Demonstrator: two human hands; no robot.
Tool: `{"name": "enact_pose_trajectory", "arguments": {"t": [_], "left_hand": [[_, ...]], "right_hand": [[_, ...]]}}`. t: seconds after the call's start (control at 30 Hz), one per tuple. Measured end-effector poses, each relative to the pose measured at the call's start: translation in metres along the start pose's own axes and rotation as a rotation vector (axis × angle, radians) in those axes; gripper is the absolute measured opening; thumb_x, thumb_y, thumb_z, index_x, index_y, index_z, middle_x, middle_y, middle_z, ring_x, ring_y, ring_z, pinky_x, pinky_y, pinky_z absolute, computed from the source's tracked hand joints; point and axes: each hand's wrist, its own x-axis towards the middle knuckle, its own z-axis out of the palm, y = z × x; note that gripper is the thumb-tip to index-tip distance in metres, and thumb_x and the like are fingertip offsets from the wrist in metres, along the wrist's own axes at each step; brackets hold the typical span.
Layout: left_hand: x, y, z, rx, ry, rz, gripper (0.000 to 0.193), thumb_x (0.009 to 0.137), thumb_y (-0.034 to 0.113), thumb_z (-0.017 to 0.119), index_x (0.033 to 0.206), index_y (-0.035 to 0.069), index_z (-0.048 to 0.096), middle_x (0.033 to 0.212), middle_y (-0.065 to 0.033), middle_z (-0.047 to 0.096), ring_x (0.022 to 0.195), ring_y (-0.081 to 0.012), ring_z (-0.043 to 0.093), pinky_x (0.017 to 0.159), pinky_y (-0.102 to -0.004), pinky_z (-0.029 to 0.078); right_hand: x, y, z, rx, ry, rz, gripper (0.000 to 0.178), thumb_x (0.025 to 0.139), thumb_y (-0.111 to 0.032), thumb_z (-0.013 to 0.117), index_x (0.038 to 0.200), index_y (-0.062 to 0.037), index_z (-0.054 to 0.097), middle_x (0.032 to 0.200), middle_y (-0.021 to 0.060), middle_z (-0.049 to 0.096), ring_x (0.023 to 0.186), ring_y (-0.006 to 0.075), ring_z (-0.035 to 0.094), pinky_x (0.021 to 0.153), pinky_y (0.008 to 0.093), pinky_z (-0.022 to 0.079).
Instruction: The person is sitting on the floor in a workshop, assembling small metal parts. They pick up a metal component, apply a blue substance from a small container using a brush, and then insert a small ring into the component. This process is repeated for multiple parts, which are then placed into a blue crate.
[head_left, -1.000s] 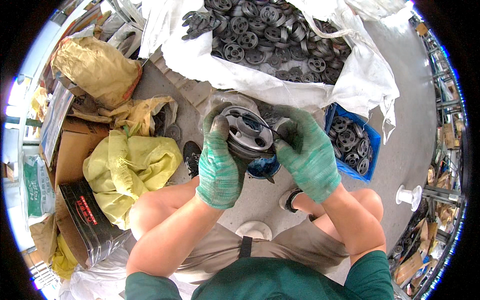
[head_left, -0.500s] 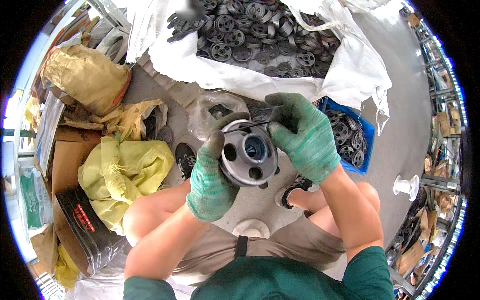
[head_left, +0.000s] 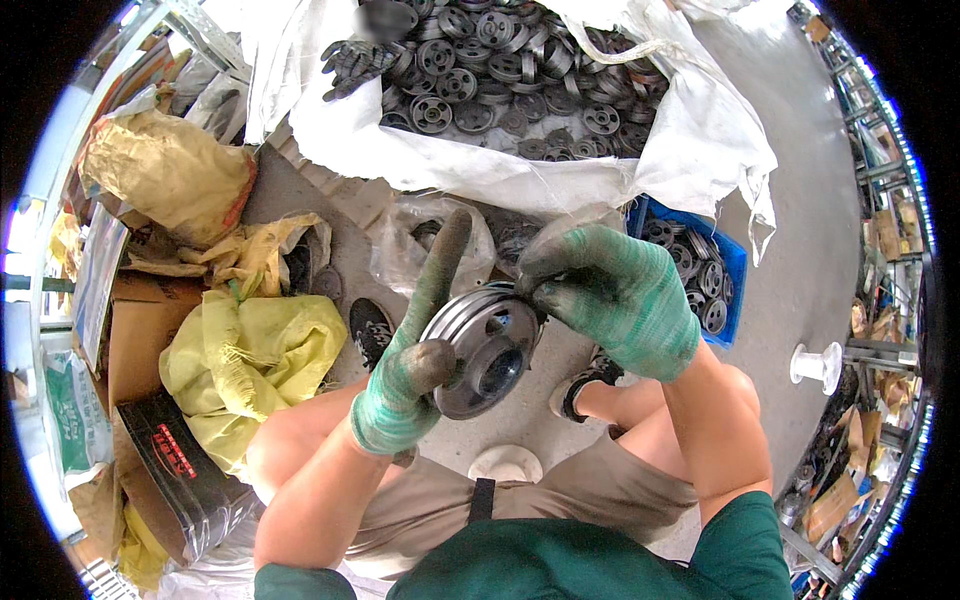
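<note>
A grey metal pulley (head_left: pixel 478 373) with a grooved rim, round holes and a central hub is held tilted in front of me. My left hand (head_left: pixel 400 392), in a green knit glove with dark, soiled fingers, grips its left edge; the thumb lies on the near face and the forefinger points up past the rim. At the upper right of the rim, my gloved right hand (head_left: pixel 625 300) is pinched closed, fingertips touching or nearly touching the grooves. Whatever lies between those fingertips is hidden.
A big white sack (head_left: pixel 480 170) full of pulleys lies open ahead. To its right stands a blue crate (head_left: pixel 733 290) of more pulleys. Yellow sacking (head_left: pixel 260 350) and a cardboard box (head_left: pixel 150 335) lie left; a white spool (head_left: pixel 818 368) stands right. Clear plastic (head_left: pixel 395 245) lies beyond my hands.
The pulley has turned from facing me to tilted, showing its grooved rim, and come slightly lower. My left forefinger has straightened upward. The dark strand at my right fingertips no longer shows.
</note>
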Motion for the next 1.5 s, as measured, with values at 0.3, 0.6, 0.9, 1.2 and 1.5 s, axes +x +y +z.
{"name": "enact_pose_trajectory", "arguments": {"t": [0.3,0.6,0.9,1.2,1.5], "left_hand": [[-0.004,0.006,-0.008,0.015,-0.047,0.061,0.131,0.075,0.055,0.087,0.166,0.015,0.002,0.147,-0.0206,0.052,0.130,-0.0298,0.057,0.112,-0.0426,0.044],[-0.009,0.020,-0.014,0.060,-0.053,0.015,0.132,0.074,0.052,0.089,0.166,0.015,0.002,0.152,-0.0213,0.046,0.137,-0.0317,0.050,0.116,-0.0446,0.039],[0.012,0.051,-0.042,0.390,0.260,0.231,0.093,0.089,0.063,0.070,0.151,0.002,0.037,0.135,-0.0164,0.061,0.121,-0.0284,0.063,0.102,-0.0434,0.053],[0.005,0.083,-0.065,0.156,0.420,0.458,0.043,0.100,0.037,0.065,0.131,0.008,0.060,0.119,-0.0110,0.068,0.108,-0.0248,0.068,0.097,-0.0432,0.056],[-0.005,0.086,-0.094,0.059,0.410,0.619,0.041,0.101,0.035,0.063,0.131,0.008,0.061,0.120,-0.0109,0.067,0.109,-0.0251,0.067,0.098,-0.0426,0.056]], "right_hand": [[0.010,0.002,0.002,-0.414,-0.058,-0.467,0.040,0.083,-0.010,0.078,0.122,-0.0131,0.074,0.113,0.0124,0.070,0.101,0.0300,0.070,0.086,0.0392,0.057],[0.019,-0.004,0.016,-0.386,-0.100,-0.489,0.049,0.081,-0.012,0.080,0.128,-0.0122,0.070,0.113,0.0150,0.068,0.098,0.0340,0.068,0.084,0.0408,0.057],[0.045,-0.007,0.050,-0.298,0.140,-0.344,0.042,0.077,-0.005,0.085,0.114,-0.0061,0.066,0.101,0.0085,0.066,0.091,0.0213,0.067,0.080,0.0321,0.055],[0.095,-0.004,0.091,0.044,0.088,-0.164,0.028,0.093,-0.007,0.073,0.120,-0.0019,0.066,0.102,0.0034,0.073,0.089,0.0109,0.064,0.078,0.0292,0.053],[0.172,0.251,0.095,-1.288,-0.324,0.202,0.038,0.094,-0.035,0.063,0.124,-0.0122,0.070,0.114,0.0210,0.072,0.107,0.0408,0.067,0.094,0.0454,0.052]]}}
